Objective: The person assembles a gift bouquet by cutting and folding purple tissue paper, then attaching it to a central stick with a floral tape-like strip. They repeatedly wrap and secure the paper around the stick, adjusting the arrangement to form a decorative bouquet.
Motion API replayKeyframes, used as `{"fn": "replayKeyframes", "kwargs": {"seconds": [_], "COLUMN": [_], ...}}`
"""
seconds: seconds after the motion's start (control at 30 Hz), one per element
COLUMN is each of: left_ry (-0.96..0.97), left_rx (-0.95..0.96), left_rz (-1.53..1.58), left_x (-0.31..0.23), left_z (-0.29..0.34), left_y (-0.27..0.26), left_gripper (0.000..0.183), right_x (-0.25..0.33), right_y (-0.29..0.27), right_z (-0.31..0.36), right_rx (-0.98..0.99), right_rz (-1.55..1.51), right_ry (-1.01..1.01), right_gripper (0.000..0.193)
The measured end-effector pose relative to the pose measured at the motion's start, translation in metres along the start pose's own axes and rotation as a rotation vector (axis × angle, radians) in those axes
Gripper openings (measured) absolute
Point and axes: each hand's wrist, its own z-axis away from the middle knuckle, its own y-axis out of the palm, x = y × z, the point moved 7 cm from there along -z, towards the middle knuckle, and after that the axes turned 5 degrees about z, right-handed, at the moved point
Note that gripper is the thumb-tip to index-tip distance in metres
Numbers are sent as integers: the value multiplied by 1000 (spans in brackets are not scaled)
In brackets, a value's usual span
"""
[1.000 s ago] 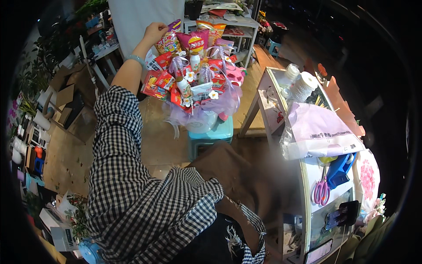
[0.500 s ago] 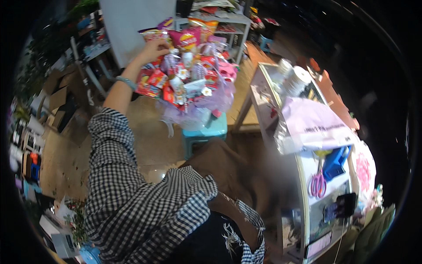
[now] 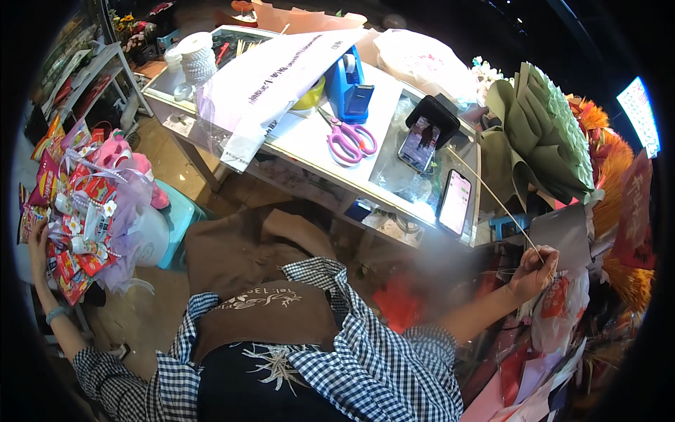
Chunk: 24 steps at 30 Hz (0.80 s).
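Note:
At the far left, my left hand (image 3: 39, 243) is closed at the edge of a snack bouquet (image 3: 84, 204), against its shiny bags. The bouquet holds colourful snack packs, small bottles, white flowers, a pink plush toy (image 3: 126, 151) and lilac mesh. It leans by a turquoise stool (image 3: 179, 214). Out to the right, my right hand (image 3: 534, 273) pinches the lower end of a long thin pale stick (image 3: 496, 198). The stick slants up and left, its tip near a propped phone (image 3: 422, 143) on the table.
A glass-topped table (image 3: 383, 186) carries pink-handled scissors (image 3: 351, 143), a blue tape dispenser (image 3: 349, 88), a lilac wrapping sheet (image 3: 267, 91), a cord spool (image 3: 197, 60) and a second phone (image 3: 455, 202). Green-wrapped bouquets (image 3: 538, 133) stand at right, with wrapping papers (image 3: 534, 373) below.
The view has swung right, so the bouquet now lies at the far left. My left hand stays at the bouquet. My right hand has come into view, holding the stick.

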Motion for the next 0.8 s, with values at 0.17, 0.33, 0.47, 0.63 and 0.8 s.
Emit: {"fn": "replayKeyframes", "kwargs": {"seconds": [0.17,0.33,0.47,0.63,0.8], "left_ry": [-43,-43,-45,-23,5], "left_rx": [-20,-42,-32,-65,-232], "left_rz": [-5,37,51,76,51], "left_x": [3,10,20,31,14], "left_z": [2,3,0,0,10], "left_y": [3,3,4,0,-24], "left_gripper": [35,36,36,37,38], "right_x": [2,-1,-22,-67,-113], "right_y": [4,7,30,101,177], "right_z": [-1,3,15,47,67], "right_rx": [-14,-44,-76,125,380], "right_rz": [8,60,270,491,647], "right_ry": [-13,-4,120,124,88], "right_gripper": [29,30,30,23,17]}}
